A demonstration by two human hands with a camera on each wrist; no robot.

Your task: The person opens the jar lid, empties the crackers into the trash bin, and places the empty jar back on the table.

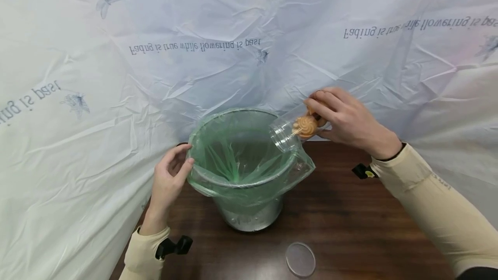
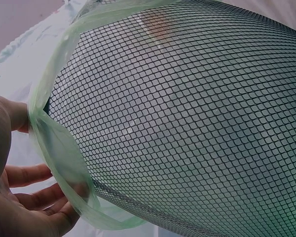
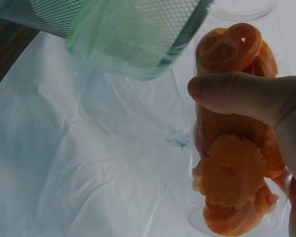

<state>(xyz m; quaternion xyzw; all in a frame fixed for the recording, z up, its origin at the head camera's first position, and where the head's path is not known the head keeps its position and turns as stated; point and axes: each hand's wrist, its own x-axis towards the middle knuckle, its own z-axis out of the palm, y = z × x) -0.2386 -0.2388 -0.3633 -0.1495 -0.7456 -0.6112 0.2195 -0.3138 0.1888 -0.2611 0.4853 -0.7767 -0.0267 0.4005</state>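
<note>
One jar [image 1: 287, 134], wrapped by the curled fingers of my right hand [image 1: 348, 120] just right of the bin [image 1: 252, 221], slants its long axis down binward, mouth at the bin's right edge, while opposite, my left hand [image 1: 167, 180], fingers loosely parted, touches the liner [image 1: 234, 165].

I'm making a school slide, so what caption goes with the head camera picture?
Left hand on the green bag lining a bin, right hand holding a tilted jar of cookies.
</note>
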